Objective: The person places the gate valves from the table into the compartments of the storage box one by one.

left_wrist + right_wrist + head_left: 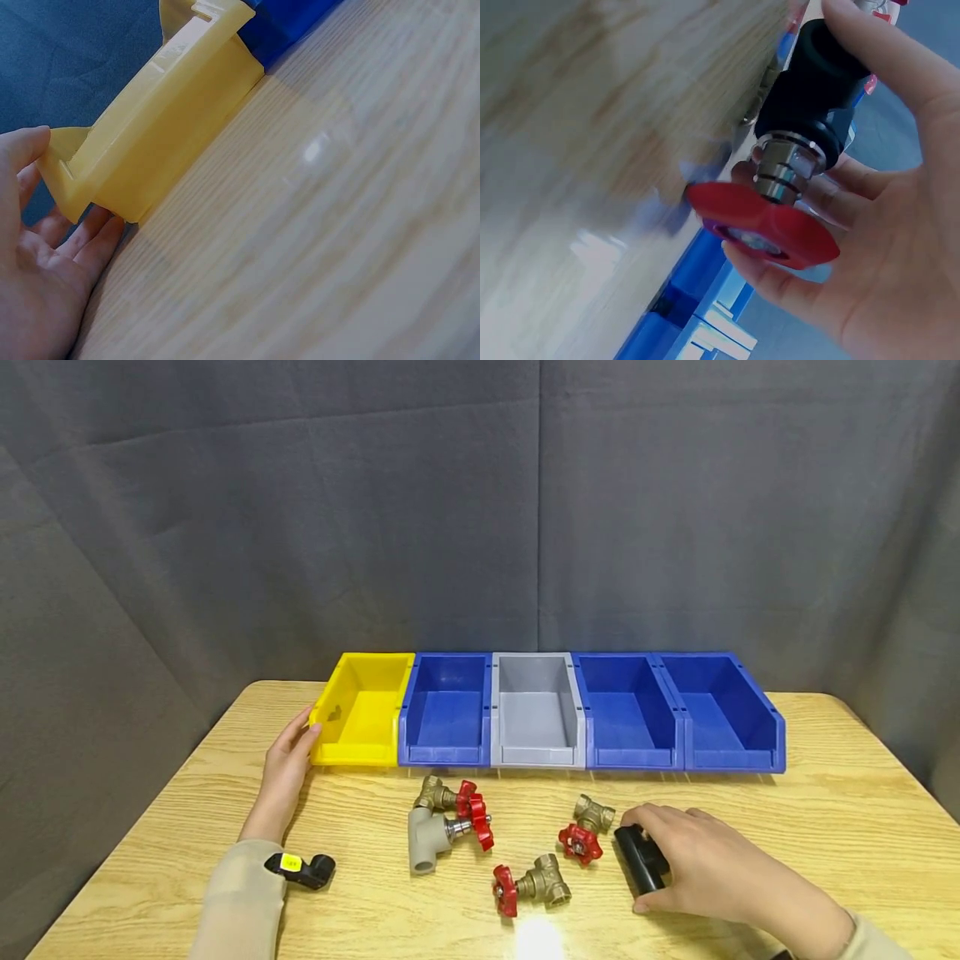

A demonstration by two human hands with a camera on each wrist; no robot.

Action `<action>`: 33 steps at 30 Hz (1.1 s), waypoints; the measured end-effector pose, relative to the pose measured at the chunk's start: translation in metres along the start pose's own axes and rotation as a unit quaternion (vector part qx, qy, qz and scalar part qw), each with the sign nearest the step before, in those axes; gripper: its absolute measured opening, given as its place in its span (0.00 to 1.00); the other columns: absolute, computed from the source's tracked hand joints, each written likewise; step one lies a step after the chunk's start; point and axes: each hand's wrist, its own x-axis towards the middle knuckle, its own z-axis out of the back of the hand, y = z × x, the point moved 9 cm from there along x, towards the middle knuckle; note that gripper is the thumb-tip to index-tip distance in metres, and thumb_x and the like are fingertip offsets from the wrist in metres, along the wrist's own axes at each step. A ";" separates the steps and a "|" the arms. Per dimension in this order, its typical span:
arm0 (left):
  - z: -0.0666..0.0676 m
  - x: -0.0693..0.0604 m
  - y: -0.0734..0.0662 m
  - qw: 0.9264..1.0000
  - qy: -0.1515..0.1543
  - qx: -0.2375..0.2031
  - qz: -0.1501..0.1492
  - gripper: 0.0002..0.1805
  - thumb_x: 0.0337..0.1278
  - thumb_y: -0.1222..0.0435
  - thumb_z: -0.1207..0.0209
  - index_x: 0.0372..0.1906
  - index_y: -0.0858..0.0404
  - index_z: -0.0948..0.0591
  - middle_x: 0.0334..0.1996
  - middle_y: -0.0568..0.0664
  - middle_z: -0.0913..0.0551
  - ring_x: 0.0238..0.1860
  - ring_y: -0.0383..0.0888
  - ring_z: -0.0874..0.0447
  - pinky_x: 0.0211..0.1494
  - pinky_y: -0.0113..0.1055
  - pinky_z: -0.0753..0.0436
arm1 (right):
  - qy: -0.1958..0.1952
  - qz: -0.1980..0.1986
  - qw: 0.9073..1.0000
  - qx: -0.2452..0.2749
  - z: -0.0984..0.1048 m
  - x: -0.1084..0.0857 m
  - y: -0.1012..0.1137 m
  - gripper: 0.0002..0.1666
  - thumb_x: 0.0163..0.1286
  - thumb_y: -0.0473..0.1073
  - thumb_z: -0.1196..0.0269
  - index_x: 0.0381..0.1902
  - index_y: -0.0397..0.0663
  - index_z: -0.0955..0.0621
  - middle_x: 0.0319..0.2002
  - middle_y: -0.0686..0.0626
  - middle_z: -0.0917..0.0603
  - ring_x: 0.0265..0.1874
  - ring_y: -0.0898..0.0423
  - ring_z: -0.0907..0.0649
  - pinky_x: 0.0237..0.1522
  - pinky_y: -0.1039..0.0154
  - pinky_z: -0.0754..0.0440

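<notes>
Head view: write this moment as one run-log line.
left hand: holds yellow storage bin | right hand: grips black valve | tabletop: three brass valves, one grey valve

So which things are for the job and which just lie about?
In use, I think:
Black T-shaped valve with red wheel, in the right hand
Yellow plastic bin, gripped by the left hand

Just there, untouched:
Three brass valves with red wheels
Grey plastic valve with red wheel
Three blue plastic bins
Grey plastic bin
</notes>
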 end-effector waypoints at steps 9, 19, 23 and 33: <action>-0.003 0.001 -0.002 1.000 0.006 -0.009 -0.001 0.31 0.77 0.53 0.54 0.79 0.54 0.44 0.76 0.49 0.43 0.72 0.45 0.43 0.74 0.37 0.40 | -0.003 0.002 1.000 -0.001 0.004 0.001 0.000 0.46 0.43 0.71 0.24 0.54 0.54 0.24 0.42 0.61 0.21 0.36 0.62 0.22 0.38 0.51 0.19; -0.001 0.000 -0.003 1.000 0.001 -0.007 -0.005 0.32 0.77 0.51 0.54 0.79 0.56 0.43 0.75 0.52 0.41 0.72 0.47 0.42 0.73 0.37 0.39 | -0.014 0.002 1.000 -0.007 0.008 0.001 0.000 0.46 0.43 0.71 0.24 0.54 0.55 0.24 0.41 0.62 0.21 0.35 0.63 0.24 0.38 0.52 0.20; -0.001 -0.001 -0.002 1.000 0.003 -0.006 -0.004 0.32 0.77 0.51 0.54 0.79 0.55 0.43 0.75 0.51 0.40 0.71 0.46 0.41 0.73 0.36 0.38 | -0.023 0.005 1.000 -0.013 0.014 0.001 0.001 0.46 0.43 0.69 0.23 0.55 0.54 0.24 0.42 0.60 0.20 0.36 0.63 0.23 0.40 0.51 0.19; -0.001 -0.001 0.000 1.000 0.011 -0.011 -0.004 0.32 0.77 0.51 0.54 0.79 0.55 0.44 0.75 0.50 0.41 0.71 0.45 0.41 0.73 0.35 0.38 | -0.018 -0.014 1.000 -0.017 0.020 0.002 -0.004 0.46 0.42 0.68 0.22 0.55 0.53 0.24 0.44 0.56 0.18 0.39 0.59 0.21 0.43 0.49 0.18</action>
